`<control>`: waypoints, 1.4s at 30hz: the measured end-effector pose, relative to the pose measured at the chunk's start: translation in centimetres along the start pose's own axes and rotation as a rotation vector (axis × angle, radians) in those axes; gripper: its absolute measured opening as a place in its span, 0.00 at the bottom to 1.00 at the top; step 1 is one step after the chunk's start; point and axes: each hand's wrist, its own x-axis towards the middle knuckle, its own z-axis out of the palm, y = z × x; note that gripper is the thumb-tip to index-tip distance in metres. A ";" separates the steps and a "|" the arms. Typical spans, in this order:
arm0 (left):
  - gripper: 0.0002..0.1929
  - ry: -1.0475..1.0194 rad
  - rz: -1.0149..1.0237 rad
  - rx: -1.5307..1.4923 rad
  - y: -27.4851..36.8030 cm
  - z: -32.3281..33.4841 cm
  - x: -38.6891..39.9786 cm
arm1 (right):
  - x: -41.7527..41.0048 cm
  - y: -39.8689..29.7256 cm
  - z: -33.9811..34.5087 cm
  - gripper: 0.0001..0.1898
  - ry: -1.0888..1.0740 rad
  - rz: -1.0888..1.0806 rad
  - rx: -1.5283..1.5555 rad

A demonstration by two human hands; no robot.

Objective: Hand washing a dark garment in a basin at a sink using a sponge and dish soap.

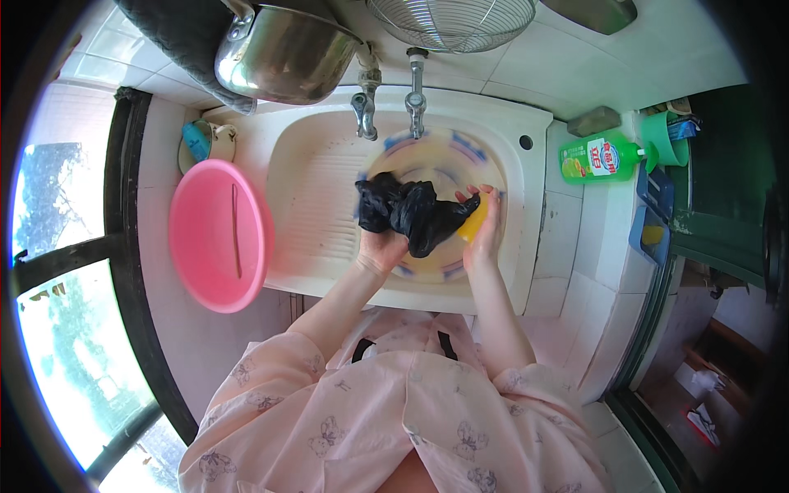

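Wet-looking black cloth (419, 212) is bunched between my hands, above a round translucent basin (431, 271) with blue and pink marks that stands in the white ceramic sink (308, 259). My left hand (383, 248) supports the bunched part from below, its fingers hidden under the cloth. My right hand (487, 228) holds a yellow block (474, 222), which looks like soap, against the tapered right end of the cloth. Two metal taps, the left tap (366, 114) and the right tap (416, 105), reach over the sink's far side.
A pink plastic basin (185, 240) is left of the sink, near an enamel mug (223, 143). A steel pot (277, 61) and a wire strainer (456, 24) hang beyond the sink. On the right are a green detergent bottle (592, 161), a green cup (662, 138) and a blue holder (647, 237).
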 end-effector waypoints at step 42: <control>0.25 0.854 -0.273 0.295 2.5 -6.7 -0.4 | -7.0 -9.5 3.1 0.24 -0.398 0.406 0.015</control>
